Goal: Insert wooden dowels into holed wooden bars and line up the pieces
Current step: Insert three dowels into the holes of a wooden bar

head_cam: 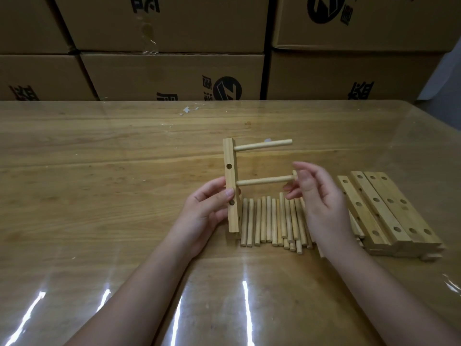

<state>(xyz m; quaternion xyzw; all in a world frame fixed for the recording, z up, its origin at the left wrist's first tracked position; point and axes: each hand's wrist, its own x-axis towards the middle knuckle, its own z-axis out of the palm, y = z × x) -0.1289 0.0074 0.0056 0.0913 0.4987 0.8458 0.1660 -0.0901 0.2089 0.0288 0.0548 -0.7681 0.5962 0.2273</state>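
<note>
Gripping the holed bar (230, 186) upright beside the loose dowels (269, 221), the left hand (207, 208) is bracing it. The right hand (316, 193) is curling loosely at the free end of the lower dowel (264, 181), with a pinch uncertain. Pushing straight along the hole's axis is probably serving best.

wood table (99, 156) w/ clear glossy cover fills lower 2/3 of frame. stacked cardboard boxes (172, 73) w/ black print across top. small white scrap (187, 110) on table, upper mid.
</note>
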